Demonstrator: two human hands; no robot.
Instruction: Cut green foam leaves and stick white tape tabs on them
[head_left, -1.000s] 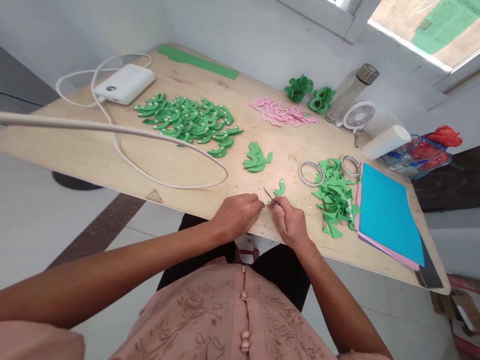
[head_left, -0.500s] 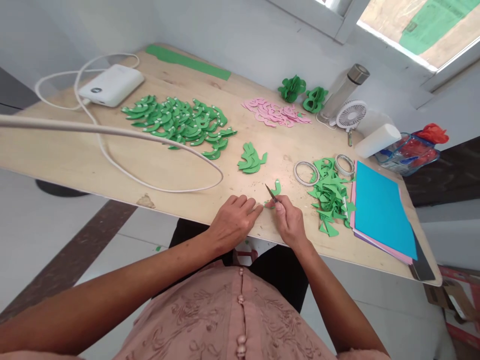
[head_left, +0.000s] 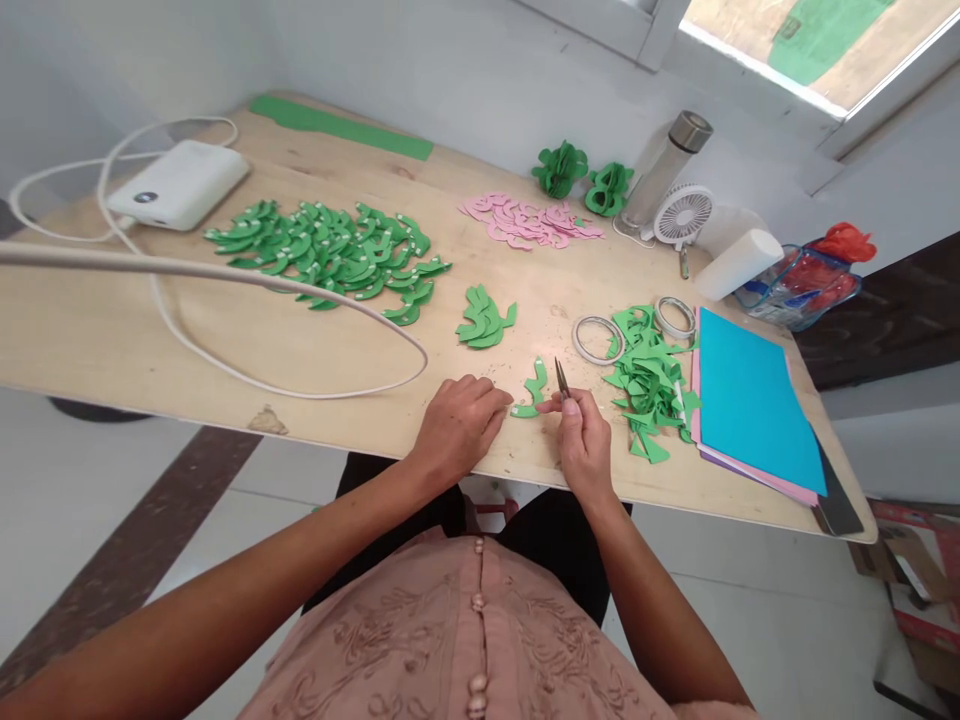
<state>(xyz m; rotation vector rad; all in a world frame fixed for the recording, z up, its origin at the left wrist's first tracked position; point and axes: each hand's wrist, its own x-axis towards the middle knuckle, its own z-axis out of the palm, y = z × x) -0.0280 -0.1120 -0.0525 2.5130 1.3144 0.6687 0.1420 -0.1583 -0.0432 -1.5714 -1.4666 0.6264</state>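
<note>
Currently, green cutout (head_left: 525,410) lies between left fingers (head_left: 495,402), grip unclear, and right fingers (head_left: 572,410) pinching a pointed tool (head_left: 562,379)

Two hands: left hand (head_left: 459,428), right hand (head_left: 585,438). Pointed tool (head_left: 562,380), one. Loose green pieces (head_left: 525,411) between hands, looks like two. Green piles, three: big pile (head_left: 330,250), small pile (head_left: 482,320), scrap pile (head_left: 649,378). Pink pile (head_left: 525,222), one. Pieces in piles overlap, can't count. Green paper balls (head_left: 560,170), two. Tape rolls (head_left: 595,360), two. One each: green strip (head_left: 341,129), power bank (head_left: 184,185), bottle (head_left: 664,175), fan (head_left: 682,215), paper stack (head_left: 757,400).
</note>
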